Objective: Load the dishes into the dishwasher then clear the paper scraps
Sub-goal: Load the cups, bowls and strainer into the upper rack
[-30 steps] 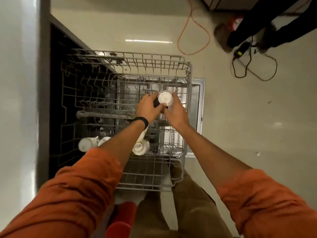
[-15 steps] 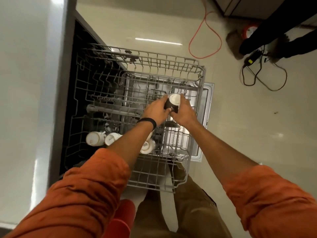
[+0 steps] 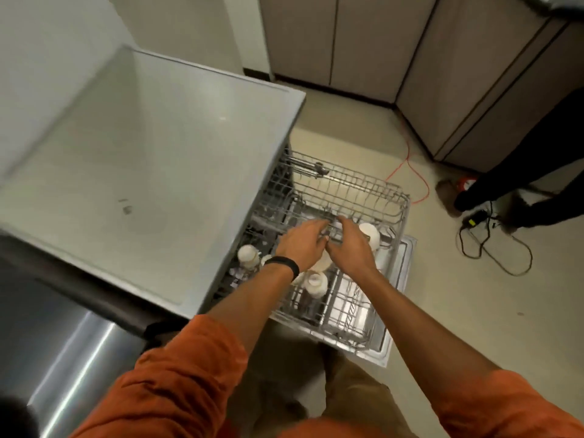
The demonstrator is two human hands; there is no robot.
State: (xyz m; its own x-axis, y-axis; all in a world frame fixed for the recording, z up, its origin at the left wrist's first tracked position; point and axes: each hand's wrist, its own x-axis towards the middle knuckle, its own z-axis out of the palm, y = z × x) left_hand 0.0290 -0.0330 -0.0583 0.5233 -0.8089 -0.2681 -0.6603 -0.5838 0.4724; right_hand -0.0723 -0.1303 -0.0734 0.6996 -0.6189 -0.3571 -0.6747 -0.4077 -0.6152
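Dishwasher rack holding white cups, left hand and right hand spread above, empty

Both hands hang close together over the middle of the pulled-out wire rack. The left hand, with a black band at its wrist, and the right hand hold nothing, their fingers loosely stretched towards the far wires; blur hides whether they touch. One white cup sits just right of the right hand, another at the rack's left edge, and a third nearer, under the wrists. A grey worktop lies to the left. Far right on the floor, an orange cord and a black cable trail beside someone's dark legs.
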